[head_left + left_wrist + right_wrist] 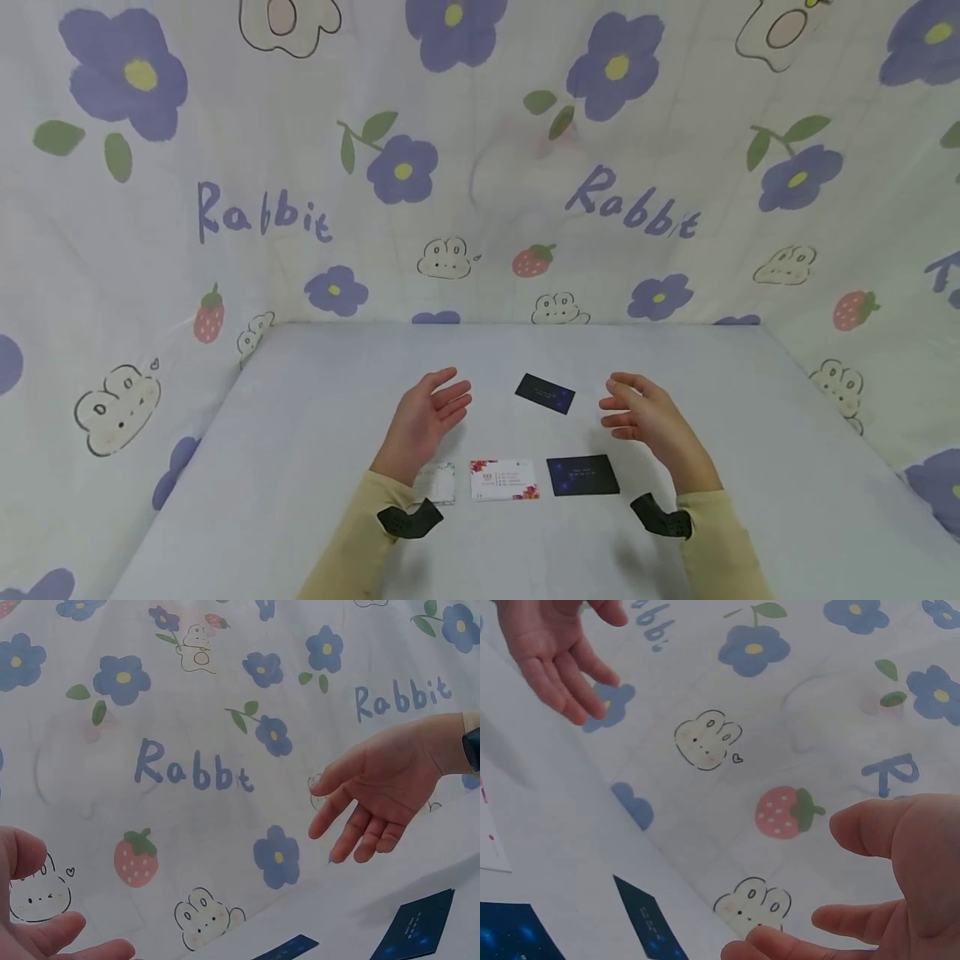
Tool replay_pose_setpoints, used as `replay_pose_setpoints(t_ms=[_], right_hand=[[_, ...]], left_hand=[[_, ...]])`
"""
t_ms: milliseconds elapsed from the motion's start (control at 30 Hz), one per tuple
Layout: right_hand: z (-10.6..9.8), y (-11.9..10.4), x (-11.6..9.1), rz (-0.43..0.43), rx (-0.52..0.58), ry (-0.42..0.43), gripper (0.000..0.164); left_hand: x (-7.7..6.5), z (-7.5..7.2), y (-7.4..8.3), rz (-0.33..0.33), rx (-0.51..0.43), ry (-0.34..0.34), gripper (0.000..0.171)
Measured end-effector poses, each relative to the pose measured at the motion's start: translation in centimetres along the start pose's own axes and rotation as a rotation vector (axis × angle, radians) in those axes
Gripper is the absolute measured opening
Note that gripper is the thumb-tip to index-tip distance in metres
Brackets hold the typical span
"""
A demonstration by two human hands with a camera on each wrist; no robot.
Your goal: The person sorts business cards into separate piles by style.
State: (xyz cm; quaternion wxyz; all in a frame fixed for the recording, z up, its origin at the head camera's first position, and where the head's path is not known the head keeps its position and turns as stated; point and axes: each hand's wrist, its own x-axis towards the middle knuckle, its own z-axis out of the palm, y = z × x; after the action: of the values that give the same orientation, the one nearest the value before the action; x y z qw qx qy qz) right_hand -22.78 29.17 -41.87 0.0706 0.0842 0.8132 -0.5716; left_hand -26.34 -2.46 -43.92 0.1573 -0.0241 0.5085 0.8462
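My left hand (423, 421) hovers over the white table with its fingers loosely bent and nothing in them. Facing it from the other side is my right hand (651, 423), also holding nothing. Between them, farther back, lies a dark card (545, 393) set at a slant. Nearer to me is a row: a pale card (441, 483) partly hidden by the left wrist, a white card with red flowers (504, 480), and a dark blue card (582, 475) with small printed text. In the right wrist view the slanted card (650, 919) shows beyond the fingers.
A white tabletop (300, 467) spreads around the cards. Behind it and at both sides hangs a white curtain (480, 108) printed with purple flowers, rabbits, strawberries and lettering. Black bands (411, 520) circle both wrists over beige sleeves.
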Motion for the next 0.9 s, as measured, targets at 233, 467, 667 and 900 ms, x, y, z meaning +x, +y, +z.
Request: replay_pose_setpoints(t_ms=[233,467,667,900], right_hand=[[0.3,1.5,1.1,0.028,0.159,-0.027,0.074],[1.8,1.3,4.1,0.125,0.327,-0.042,0.075],[3.4,1.6,5.8,0.209,0.371,-0.012,0.074],[3.3,1.9,6.5,0.215,0.405,0.044,0.068]], left_hand=[[3.2,0.7,-3.2,-0.051,0.15,-0.023,0.057],[8.5,2.6,-4.7,-0.071,0.367,0.008,0.059],[11.5,4.2,-5.3,-0.049,0.599,0.011,0.06],[12.2,6.0,-6.0,-0.024,0.633,-0.015,0.06]])
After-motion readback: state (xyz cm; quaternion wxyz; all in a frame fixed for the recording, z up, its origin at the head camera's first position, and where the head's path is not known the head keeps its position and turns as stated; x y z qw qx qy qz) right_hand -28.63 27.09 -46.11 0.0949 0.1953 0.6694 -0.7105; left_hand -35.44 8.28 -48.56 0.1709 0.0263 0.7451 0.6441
